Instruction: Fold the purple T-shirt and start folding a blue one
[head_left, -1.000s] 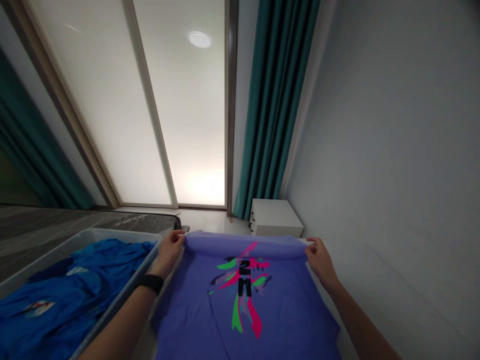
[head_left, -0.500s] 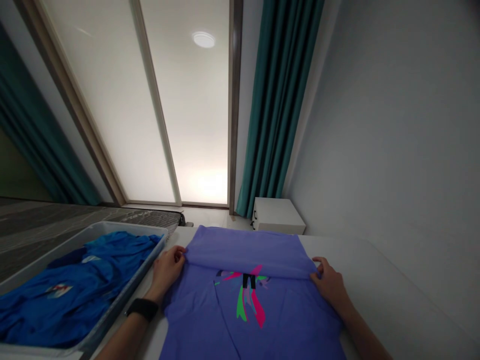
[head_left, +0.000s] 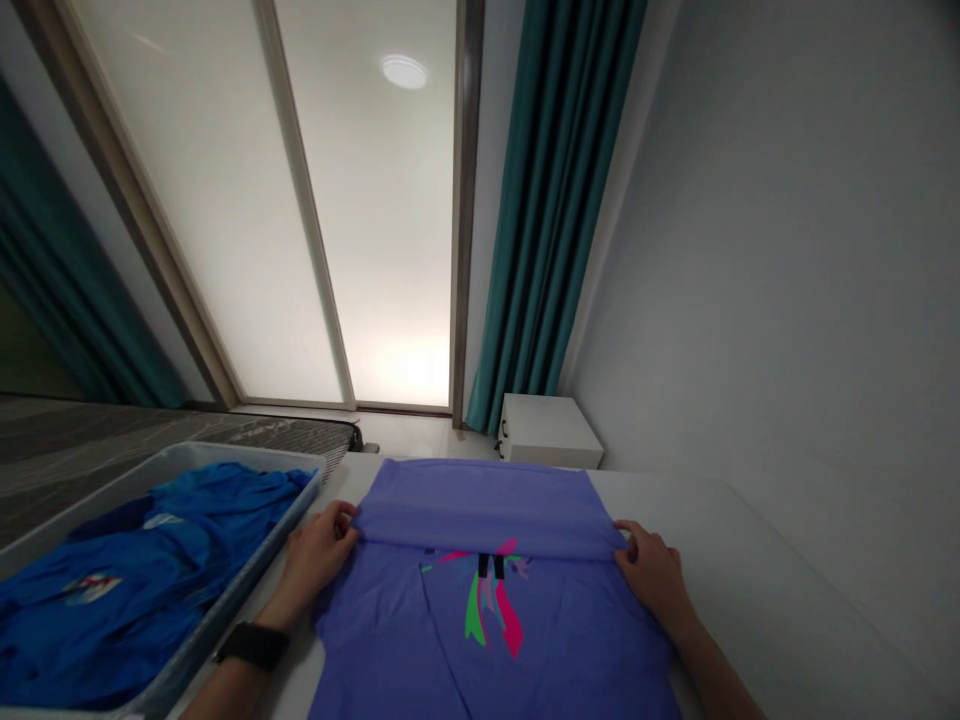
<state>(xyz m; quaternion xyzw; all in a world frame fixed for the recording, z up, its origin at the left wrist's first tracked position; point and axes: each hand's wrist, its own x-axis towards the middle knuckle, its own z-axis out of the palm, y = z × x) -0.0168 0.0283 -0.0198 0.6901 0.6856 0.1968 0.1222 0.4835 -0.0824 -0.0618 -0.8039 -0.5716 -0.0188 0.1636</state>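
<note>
A purple T-shirt (head_left: 555,630) with a pink, green and black print lies on the white table (head_left: 720,560). Its far part is folded over toward me in a wide band that covers part of the print. My left hand (head_left: 324,545) pinches the left end of the folded edge between thumb and fingers. At the right end of the same edge, my right hand (head_left: 651,568) is closed in a pinch on the cloth. A dark watch (head_left: 253,646) is on my left wrist.
Left of the shirt stands a pale plastic bin (head_left: 225,452) holding blue clothes (head_left: 150,590). Beyond the table are a white cabinet (head_left: 551,425), a teal curtain (head_left: 544,220) and frosted sliding doors (head_left: 375,220). A grey wall (head_left: 810,250) rises at the right.
Both hands keep their pinch on the fold, which looks almost the same. The whole view has shifted slightly, so everything sits a little further left.
</note>
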